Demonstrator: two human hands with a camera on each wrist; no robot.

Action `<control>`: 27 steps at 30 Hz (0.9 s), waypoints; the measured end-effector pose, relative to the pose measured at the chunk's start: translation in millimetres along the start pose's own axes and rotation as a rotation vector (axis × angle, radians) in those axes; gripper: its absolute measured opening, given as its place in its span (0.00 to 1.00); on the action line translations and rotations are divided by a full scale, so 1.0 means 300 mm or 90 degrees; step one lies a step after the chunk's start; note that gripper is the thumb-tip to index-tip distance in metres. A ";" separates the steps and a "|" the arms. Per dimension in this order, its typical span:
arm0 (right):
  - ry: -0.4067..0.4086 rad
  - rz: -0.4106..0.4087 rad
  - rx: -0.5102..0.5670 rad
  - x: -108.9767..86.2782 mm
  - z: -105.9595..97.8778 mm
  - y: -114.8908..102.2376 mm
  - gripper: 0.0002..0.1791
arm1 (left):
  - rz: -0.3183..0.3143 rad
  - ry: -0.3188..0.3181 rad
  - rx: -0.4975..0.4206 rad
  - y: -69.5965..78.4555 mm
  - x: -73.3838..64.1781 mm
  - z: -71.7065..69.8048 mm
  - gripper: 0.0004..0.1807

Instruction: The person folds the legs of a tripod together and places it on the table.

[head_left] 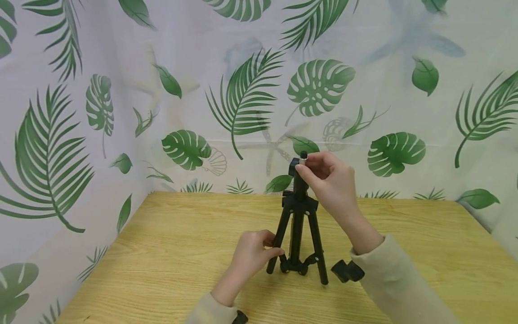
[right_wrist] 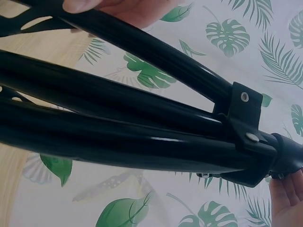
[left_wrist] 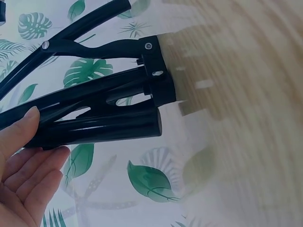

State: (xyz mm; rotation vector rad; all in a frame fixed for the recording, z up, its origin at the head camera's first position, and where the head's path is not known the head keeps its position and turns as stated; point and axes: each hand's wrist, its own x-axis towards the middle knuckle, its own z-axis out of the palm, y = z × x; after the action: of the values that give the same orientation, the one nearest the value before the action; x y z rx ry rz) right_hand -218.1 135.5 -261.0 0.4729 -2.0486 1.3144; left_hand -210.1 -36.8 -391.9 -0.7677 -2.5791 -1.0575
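A small black tripod [head_left: 297, 234] is upright over the table, its legs part-way spread. My left hand [head_left: 252, 252] pinches the lower part of its left leg between thumb and fingers. In the left wrist view, that thumb and those fingers [left_wrist: 45, 177] lie on either side of the black leg [left_wrist: 118, 126]. At the top, my right hand [head_left: 333, 184] pinches the head by the silver-and-black screw post [head_left: 303, 156], beside a black knob [head_left: 293, 167]. The right wrist view shows the leg hinge collar [right_wrist: 246, 137], with right-hand fingers [right_wrist: 284, 198] partly visible beyond it.
The wood-grain table [head_left: 182, 234] spreads around the tripod. Behind it hangs a white leaf-print cloth [head_left: 259, 90], which also covers the left side. A black wrist camera [head_left: 348, 271] sits at my right sleeve, and another [head_left: 240, 317] at my left cuff.
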 end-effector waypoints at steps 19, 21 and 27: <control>-0.003 -0.001 0.007 0.000 -0.003 -0.004 0.10 | 0.004 -0.010 0.000 0.029 0.027 0.016 0.09; -0.005 -0.003 0.010 0.001 -0.001 -0.005 0.10 | 0.001 -0.011 0.001 0.033 0.030 0.018 0.09; -0.016 0.009 0.008 0.001 -0.010 -0.005 0.11 | -0.009 -0.015 -0.009 0.035 0.035 0.033 0.10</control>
State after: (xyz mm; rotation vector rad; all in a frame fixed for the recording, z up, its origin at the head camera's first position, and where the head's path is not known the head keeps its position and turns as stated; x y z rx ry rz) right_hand -216.4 137.5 -259.2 0.4838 -2.0694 1.3365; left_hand -213.3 -19.4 -388.4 -0.7715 -2.6024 -1.0780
